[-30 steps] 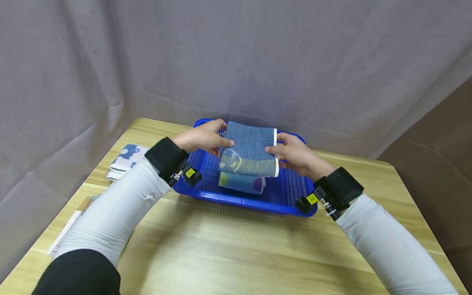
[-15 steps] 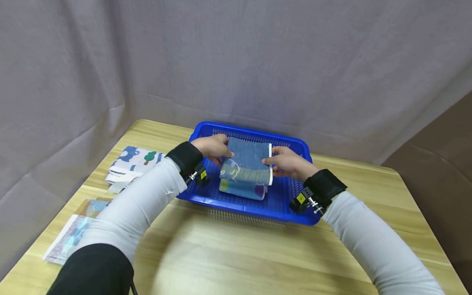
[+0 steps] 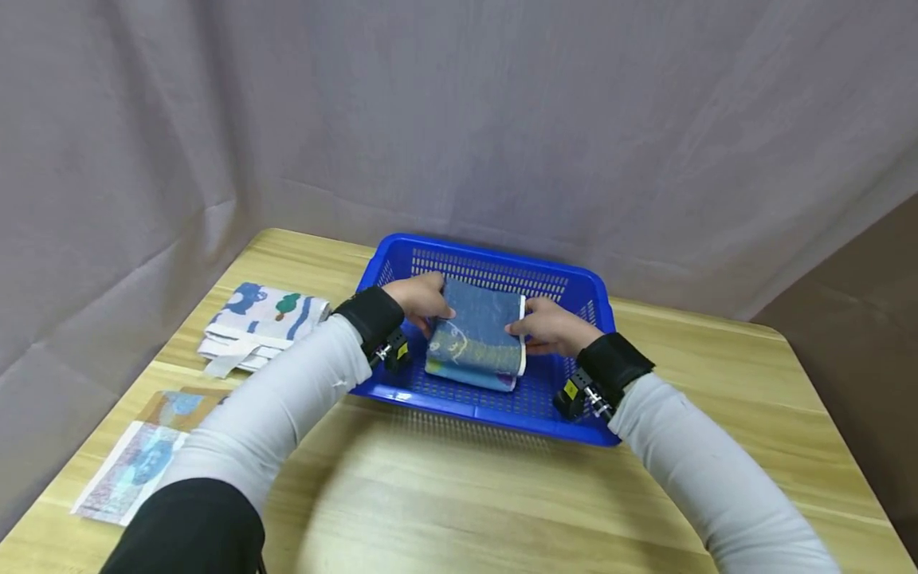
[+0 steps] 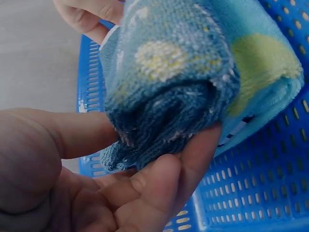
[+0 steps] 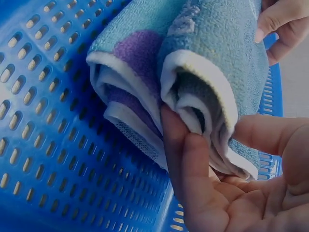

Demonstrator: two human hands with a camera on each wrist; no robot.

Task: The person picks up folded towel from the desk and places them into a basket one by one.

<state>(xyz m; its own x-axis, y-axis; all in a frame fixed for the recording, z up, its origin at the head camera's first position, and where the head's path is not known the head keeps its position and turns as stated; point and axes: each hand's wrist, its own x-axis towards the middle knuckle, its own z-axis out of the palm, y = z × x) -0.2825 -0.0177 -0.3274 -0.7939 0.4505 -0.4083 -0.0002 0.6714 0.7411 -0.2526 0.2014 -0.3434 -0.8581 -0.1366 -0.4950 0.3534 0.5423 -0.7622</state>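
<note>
Both hands hold a folded dark blue towel (image 3: 479,323) with a yellowish patterned band, over the blue plastic basket (image 3: 495,412). My left hand (image 3: 421,299) grips its left side, thumb on top and fingers beneath. At the white-edged right side, my right hand (image 3: 551,327) pinches it the same way. Under it, a lighter turquoise folded towel (image 3: 469,376) lies in the basket, mostly covered. In the left wrist view this turquoise towel (image 4: 265,63) shows a yellow-green patch. Its purple spot (image 5: 137,50) shows in the right wrist view, right beside the dark blue towel's rolled edge (image 5: 193,87).
Left of the basket lies a folded white towel (image 3: 265,315) with blue and green figures. Nearer the front left are folded brown and pale patterned cloths (image 3: 136,466), partly hidden by the left sleeve. A grey curtain (image 3: 459,119) hangs behind the wooden table (image 3: 430,494).
Both hands have lowered the dark blue towel into the basket, onto the turquoise towel, which is now more covered. The basket's back rim and the items at left show more.
</note>
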